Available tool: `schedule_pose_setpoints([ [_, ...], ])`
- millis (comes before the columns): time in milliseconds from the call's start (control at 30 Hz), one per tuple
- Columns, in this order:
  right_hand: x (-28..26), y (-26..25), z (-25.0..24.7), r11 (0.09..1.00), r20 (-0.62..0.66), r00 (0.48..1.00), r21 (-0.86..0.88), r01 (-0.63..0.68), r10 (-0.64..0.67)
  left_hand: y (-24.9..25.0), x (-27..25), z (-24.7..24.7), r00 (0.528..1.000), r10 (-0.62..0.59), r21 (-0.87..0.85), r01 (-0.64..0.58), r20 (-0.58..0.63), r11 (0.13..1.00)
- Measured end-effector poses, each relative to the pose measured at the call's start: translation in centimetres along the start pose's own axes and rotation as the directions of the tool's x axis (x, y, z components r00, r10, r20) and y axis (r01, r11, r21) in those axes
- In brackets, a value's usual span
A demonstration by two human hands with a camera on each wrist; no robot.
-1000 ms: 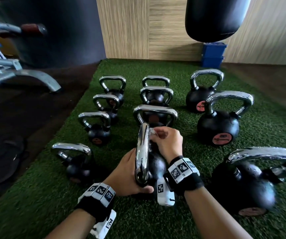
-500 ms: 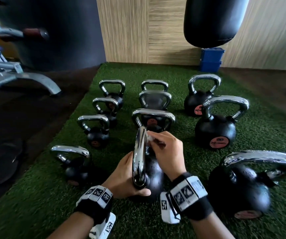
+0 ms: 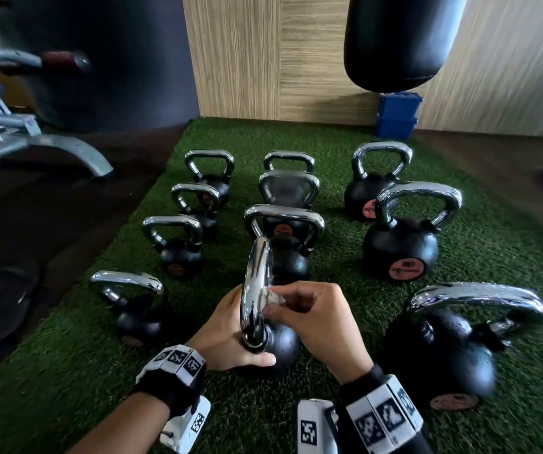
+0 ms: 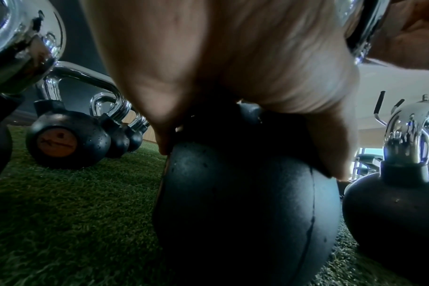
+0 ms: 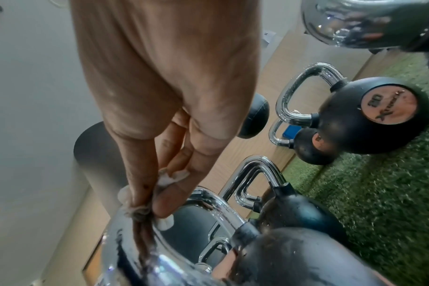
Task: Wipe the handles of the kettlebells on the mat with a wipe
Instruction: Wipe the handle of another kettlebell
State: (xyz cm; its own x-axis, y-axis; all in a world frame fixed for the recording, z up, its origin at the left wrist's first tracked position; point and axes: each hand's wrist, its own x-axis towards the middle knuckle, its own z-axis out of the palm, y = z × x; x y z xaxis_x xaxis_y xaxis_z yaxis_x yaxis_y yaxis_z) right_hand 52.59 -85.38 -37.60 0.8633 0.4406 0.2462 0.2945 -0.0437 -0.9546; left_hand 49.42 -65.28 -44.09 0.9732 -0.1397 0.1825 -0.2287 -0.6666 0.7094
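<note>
Heavy kettlebell (image 3: 276, 342), slick chrome handle (image 3: 257, 290): L hand (image 3: 227, 339) grip steadies its body, R hand (image 3: 316, 319) grip pinches soft wipe (image 3: 271, 298) on handle, near mat (image 3: 67, 371) edge.

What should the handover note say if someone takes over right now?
Left hand: grips the round body of the near middle kettlebell, steadying it.
Right hand: pinches the white wipe against that kettlebell's chrome handle, partway down it.
The other kettlebells stand in rows on the green mat.
Done: cannot tell which handles are already wiped.
Left: finish this handle, then any handles not yet wiped.
</note>
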Motion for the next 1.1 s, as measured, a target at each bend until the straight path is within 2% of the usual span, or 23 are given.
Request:
schedule_pose_setpoints([
  [133, -0.6, 0.2, 0.5, 0.995, -0.040, 0.999, 0.095, -0.004, 0.008, 0.6, 0.1, -0.2, 1.000, 0.011, -0.002, -0.011, 0.017, 1.000],
  [267, -2.9, 1.1, 1.4, 0.989, -0.062, 0.998, 0.147, 0.021, -0.012, 1.0, 0.0, -0.1, 0.997, -0.030, 0.038, 0.027, 0.077, 0.999],
  [367, -3.9, 2.4, 1.9, 0.986, -0.092, 0.995, 0.168, -0.007, 0.023, 0.9, -0.1, -0.1, 0.990, -0.094, 0.082, 0.086, 0.108, 0.993],
  [500, -4.6, 4.1, 2.5, 0.999, -0.151, 0.987, 0.015, -0.045, 0.046, 1.0, -0.2, 0.0, 0.976, -0.218, -0.009, 0.218, -0.005, 0.976],
  [567, -4.4, 4.3, 2.2, 0.998, -0.133, 0.990, -0.051, -0.048, 0.040, 0.8, -0.2, 0.1, 0.972, -0.233, -0.034, 0.232, -0.032, 0.972],
  [633, -3.3, 4.2, 1.4, 0.987, -0.059, 0.998, -0.158, -0.005, -0.005, 0.6, -0.2, 0.0, 0.977, -0.215, -0.027, 0.214, -0.013, 0.976],
  [700, -1.5, 3.4, 0.7, 0.956, 0.076, 0.997, -0.290, 0.046, -0.025, 0.6, -0.2, -0.1, 0.983, -0.185, 0.014, 0.185, 0.016, 0.983],
  [800, 1.0, 2.2, 0.6, 0.916, 0.251, 0.968, -0.389, 0.098, 0.003, 0.5, -0.2, 0.3, 0.990, -0.142, 0.003, 0.142, 0.007, 0.990],
  [867, 2.1, 1.7, 0.5, 0.886, 0.312, 0.947, -0.456, 0.078, 0.078, 0.4, -0.2, 0.3, 0.988, -0.153, -0.070, 0.154, 0.020, 0.986],
  [933, 2.8, 1.3, 0.2, 0.907, 0.391, 0.914, -0.415, 0.068, 0.110, 0.2, -0.3, 0.4, 0.982, -0.186, -0.057, 0.188, 0.034, 0.981],
  [1000, 3.3, 0.6, 0.0, 0.939, 0.476, 0.873, -0.337, 0.070, 0.105, 0.3, -0.8, 0.5, 0.968, -0.252, 0.037, 0.251, 0.012, 0.967],
  [1100, 4.6, 0.3, 0.4, 0.892, 0.530, 0.836, -0.435, 0.123, 0.143, 0.5, -0.9, 0.4, 0.968, -0.249, 0.044, 0.249, 0.006, 0.968],
])
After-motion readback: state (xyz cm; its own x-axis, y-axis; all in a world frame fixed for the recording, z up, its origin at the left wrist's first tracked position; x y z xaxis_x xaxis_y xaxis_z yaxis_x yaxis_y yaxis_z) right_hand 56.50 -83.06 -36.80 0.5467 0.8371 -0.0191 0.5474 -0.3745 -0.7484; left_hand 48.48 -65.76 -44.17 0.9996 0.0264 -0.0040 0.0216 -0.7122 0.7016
